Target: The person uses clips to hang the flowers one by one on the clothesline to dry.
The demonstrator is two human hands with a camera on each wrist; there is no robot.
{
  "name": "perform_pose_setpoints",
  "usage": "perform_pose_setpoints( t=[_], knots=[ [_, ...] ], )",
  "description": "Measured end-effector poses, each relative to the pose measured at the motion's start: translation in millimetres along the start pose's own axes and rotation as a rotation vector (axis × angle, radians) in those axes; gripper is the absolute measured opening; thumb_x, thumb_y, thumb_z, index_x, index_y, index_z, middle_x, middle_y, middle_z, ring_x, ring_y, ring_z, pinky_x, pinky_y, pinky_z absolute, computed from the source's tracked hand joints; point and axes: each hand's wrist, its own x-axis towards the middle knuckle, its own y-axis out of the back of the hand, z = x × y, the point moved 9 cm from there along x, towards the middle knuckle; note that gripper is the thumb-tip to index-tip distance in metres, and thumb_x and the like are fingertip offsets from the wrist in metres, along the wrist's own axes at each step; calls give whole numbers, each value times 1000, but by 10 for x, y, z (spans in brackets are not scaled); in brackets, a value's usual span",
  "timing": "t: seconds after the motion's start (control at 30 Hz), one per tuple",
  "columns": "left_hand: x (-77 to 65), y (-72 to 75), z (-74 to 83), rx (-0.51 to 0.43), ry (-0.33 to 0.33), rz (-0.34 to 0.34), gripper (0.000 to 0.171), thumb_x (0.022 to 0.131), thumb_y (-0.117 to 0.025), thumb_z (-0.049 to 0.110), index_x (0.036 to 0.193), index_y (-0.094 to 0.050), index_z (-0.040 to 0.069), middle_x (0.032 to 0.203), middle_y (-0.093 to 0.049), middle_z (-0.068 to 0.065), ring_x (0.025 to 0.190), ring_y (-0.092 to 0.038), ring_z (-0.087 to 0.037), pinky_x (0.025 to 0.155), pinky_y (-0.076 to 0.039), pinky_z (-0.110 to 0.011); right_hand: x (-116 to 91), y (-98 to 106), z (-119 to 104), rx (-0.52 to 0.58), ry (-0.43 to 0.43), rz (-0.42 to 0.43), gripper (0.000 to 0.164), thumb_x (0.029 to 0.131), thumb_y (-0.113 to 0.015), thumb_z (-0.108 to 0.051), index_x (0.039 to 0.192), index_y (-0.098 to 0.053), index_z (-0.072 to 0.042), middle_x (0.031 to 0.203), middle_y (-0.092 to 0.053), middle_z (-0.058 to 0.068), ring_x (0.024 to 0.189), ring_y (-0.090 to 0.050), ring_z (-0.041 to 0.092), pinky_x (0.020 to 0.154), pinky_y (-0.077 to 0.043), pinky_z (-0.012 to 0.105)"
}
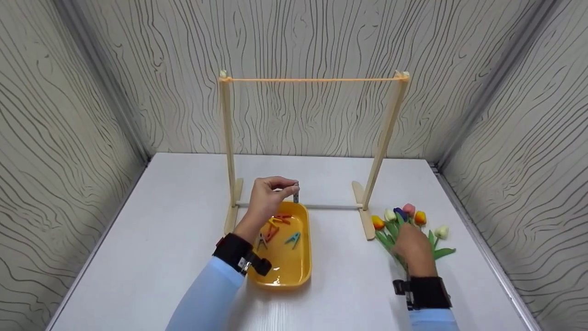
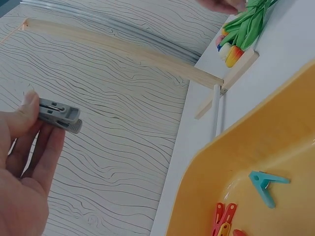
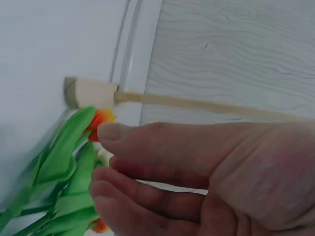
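Note:
My left hand [image 1: 265, 198] pinches a grey clothespin [image 2: 60, 115] between thumb and fingers, above the far end of a yellow tray [image 1: 308, 250]. Inside the tray lie several loose clothespins, among them a teal one [image 2: 266, 187] and a red one [image 2: 218, 216]. Over a bunch of artificial tulips [image 1: 389, 215] on the right side of the table hovers my right hand [image 1: 413, 246]. In the right wrist view its fingers are gently bent, a gap shows behind the fingertips, and no stem is seen between them. Green leaves [image 3: 74, 177] show just beyond the fingertips.
A wooden frame stands behind the tray, with a left post [image 1: 228, 138], a right post [image 1: 385, 133] and an orange cord [image 1: 312, 80] strung across the top. A pale rod [image 1: 330, 206] joins its feet. Patterned walls [image 1: 294, 37] enclose the white table [image 1: 161, 220].

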Motion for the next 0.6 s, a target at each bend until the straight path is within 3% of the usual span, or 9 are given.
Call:
perform_pose_setpoints(
  t=[0.13, 0.3, 0.43, 0.6],
  knots=[
    [3, 5, 15, 2, -11, -1, 11, 96, -83, 12, 107, -87, 9, 106, -85, -8, 91, -74, -11, 89, -63, -19, -43, -108, 202, -6, -19, 8, 35, 82, -80, 0, 109, -65, 17, 100, -67, 29, 83, -61, 35, 65, -55, 40],
    [-4, -6, 8, 17, -13, -14, 12, 97, -83, 13, 108, -87, 9, 106, -85, -7, 92, -73, -11, 88, -62, -19, -74, -249, 286, 5, -17, 4, 34, 80, -76, 7, 111, -66, 16, 105, -68, 34, 84, -62, 36, 63, -55, 39],
    [-16, -1, -4, 22, -7, -14, 11, 98, -82, 13, 108, -87, 10, 106, -85, -7, 91, -73, -12, 89, -63, -20, -69, -314, 308, -13, -35, -35, 25, 89, -69, 5, 112, -67, 13, 102, -68, 29, 83, -62, 35, 63, -53, 38],
    [-29, 5, -21, 19, 1, -20, 13, 97, -83, 13, 109, -87, 11, 106, -84, -7, 92, -73, -12, 88, -63, -20, -31, -274, 233, -14, 14, -38, 21, 94, -65, -3, 113, -65, 9, 97, -68, 22, 81, -61, 32, 65, -51, 39]
  ],
)
